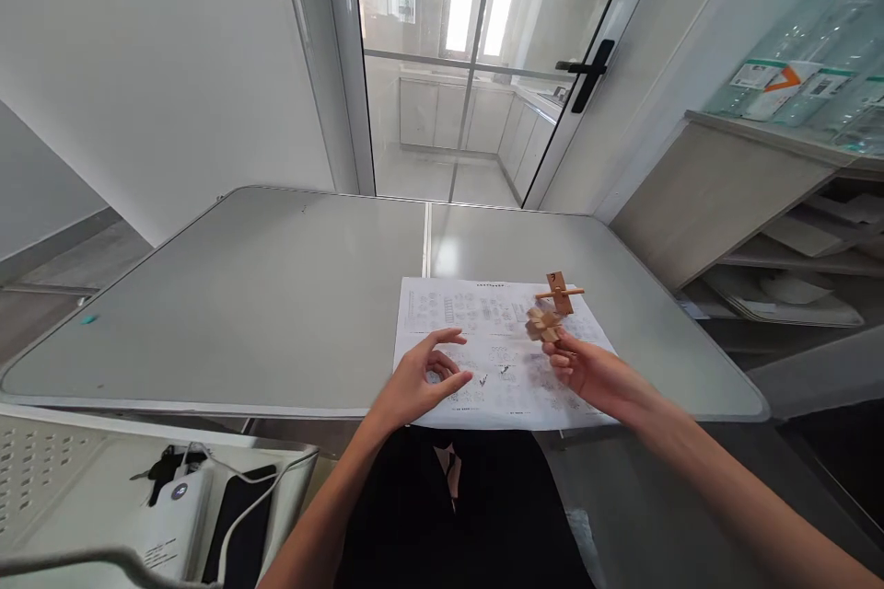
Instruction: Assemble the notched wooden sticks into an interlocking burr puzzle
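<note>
My right hand (578, 370) pinches a small wooden interlocking puzzle (544, 325), made of several crossed pieces, and holds it above a printed sheet (428, 317). The puzzle is slightly blurred. To its left, my left hand (424, 375) hovers over the sheet with thumb and fingers apart and nothing between them. Just behind the puzzle lies a flat brown wooden piece (559, 291) with a dark mark on it and a thin stick through or across it; I cannot tell which. Rows of small diagrams and a few handwritten tick marks show on the paper.
The grey table (310, 294) has a seam across its middle. A glass door (476, 64) stands behind it. On the right, plastic bottles (780, 78) top a shelf unit (752, 175). At lower left, a white power bank (180, 515), keys (162, 471) and cables rest on a white surface.
</note>
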The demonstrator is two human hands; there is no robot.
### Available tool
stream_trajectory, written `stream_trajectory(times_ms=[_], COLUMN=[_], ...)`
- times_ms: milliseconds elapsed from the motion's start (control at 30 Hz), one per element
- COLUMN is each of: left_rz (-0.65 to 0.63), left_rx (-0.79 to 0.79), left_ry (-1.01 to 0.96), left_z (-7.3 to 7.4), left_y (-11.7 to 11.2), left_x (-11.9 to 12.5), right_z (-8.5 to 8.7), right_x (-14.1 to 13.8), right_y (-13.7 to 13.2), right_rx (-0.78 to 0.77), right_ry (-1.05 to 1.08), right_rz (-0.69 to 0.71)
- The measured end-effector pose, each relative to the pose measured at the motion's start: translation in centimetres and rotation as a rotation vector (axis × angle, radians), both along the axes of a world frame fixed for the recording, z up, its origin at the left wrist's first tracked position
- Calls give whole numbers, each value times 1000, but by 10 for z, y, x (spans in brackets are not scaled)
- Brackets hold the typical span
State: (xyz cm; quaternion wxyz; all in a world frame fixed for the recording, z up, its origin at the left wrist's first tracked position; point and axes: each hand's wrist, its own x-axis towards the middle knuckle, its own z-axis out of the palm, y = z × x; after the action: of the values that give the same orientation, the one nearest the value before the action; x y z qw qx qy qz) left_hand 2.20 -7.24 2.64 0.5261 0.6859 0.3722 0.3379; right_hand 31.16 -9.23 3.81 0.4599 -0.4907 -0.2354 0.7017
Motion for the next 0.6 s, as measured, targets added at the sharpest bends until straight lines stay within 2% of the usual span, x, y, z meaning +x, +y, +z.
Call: stream_trajectory(times_ms=[100,300,433,600], left_rz=[11,1,-3,-8], left_rx=[-3,10,37,46], left_ry=[25,52,40,62], left_z=[-1,-4,-3,-2], left_y=[0,-1,-1,-1], left_x=[0,-1,-1,-1], right_z=[-8,-6,-7,-13], right_x=[29,64,74,84], right_y=[-2,-2,4,11], right_rx=[-70,-161,-180,-208], right_ry=[74,178,247,223], right_rz=[-191,-389,-431,-428])
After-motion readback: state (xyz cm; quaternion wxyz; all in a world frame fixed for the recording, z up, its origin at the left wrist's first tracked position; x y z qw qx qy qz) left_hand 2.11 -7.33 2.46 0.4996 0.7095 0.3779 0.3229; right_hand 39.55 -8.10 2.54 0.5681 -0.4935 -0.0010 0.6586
